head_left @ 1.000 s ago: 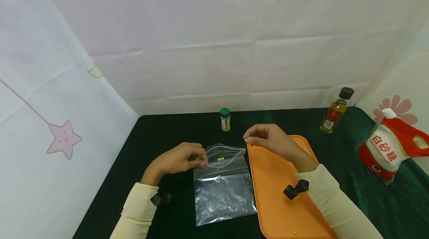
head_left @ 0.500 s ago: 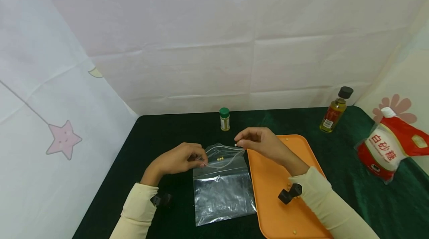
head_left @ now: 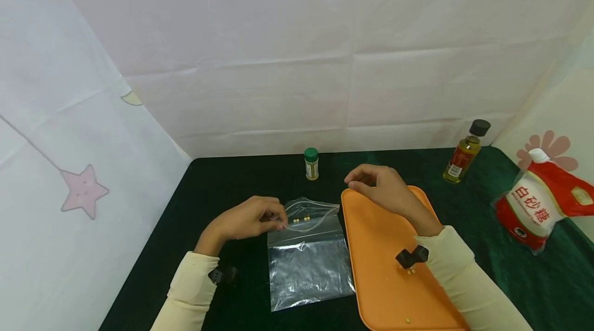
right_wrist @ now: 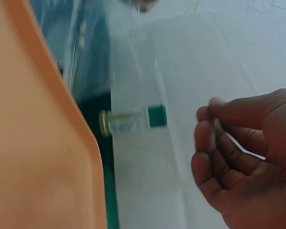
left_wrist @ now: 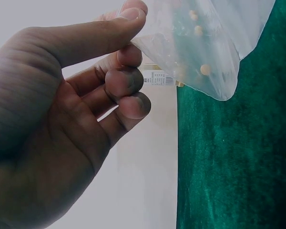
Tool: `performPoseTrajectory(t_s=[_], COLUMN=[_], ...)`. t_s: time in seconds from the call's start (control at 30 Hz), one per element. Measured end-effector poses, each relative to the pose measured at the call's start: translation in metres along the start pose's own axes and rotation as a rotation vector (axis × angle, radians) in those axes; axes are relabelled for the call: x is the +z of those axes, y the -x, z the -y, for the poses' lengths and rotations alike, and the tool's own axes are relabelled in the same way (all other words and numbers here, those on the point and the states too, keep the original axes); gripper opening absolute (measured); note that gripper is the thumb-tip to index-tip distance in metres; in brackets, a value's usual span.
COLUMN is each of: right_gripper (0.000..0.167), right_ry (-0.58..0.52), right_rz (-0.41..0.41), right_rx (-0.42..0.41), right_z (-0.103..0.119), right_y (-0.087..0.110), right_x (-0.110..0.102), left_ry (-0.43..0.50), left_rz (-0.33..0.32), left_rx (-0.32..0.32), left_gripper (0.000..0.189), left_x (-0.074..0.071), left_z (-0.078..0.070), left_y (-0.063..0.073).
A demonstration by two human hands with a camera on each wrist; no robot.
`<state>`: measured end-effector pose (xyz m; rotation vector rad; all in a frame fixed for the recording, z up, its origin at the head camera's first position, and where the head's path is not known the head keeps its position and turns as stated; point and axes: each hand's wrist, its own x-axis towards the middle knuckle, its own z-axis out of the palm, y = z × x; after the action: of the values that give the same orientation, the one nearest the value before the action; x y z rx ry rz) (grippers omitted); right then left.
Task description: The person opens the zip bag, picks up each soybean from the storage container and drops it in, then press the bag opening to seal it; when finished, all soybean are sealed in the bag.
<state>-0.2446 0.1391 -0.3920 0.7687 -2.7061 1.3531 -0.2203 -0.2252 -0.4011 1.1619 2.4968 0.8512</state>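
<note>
a free gap parts tray from packet

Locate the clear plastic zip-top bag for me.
In the head view, the clear plastic zip-top bag lies lower centre on the dark green tablecloth, just left of the orange rectangular tray, its mouth pinched by the left hand.

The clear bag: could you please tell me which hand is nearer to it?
Left: the left hand pinches the clear bag at the left side of its open mouth, while the right hand is apart from it, above the far end of the tray.
</note>
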Motion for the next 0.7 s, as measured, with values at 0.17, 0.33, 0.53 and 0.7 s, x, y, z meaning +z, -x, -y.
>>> performPoseTrajectory(t_s=[0.17, 0.33, 0.53, 0.7], right_gripper=[0.008, 0.006, 0.006, 0.008], right_ry=[0.307, 0.461, 0.550, 0.562], right_rz=[-0.014, 0.017, 0.038, 0.103], right_rx=[0.023, 0.079, 0.156, 0.225], right_z=[-0.013, -0.027, -0.047, -0.059], right_y=[0.000, 0.002, 0.005, 0.005], right_x=[-0.019, -0.037, -0.050, -0.050], left_ry=[0.001, 0.008, 0.007, 0.013], left_rz=[0.002, 0.003, 0.006, 0.006], left_rx=[0.000, -0.002, -0.005, -0.002], left_gripper=[0.015, 0.015, 0.010, 0.010], left_x=[0.000, 0.000, 0.000, 0.001], left_z=[0.001, 0.000, 0.001, 0.002], left_y=[0.000, 0.000, 0.000, 0.000])
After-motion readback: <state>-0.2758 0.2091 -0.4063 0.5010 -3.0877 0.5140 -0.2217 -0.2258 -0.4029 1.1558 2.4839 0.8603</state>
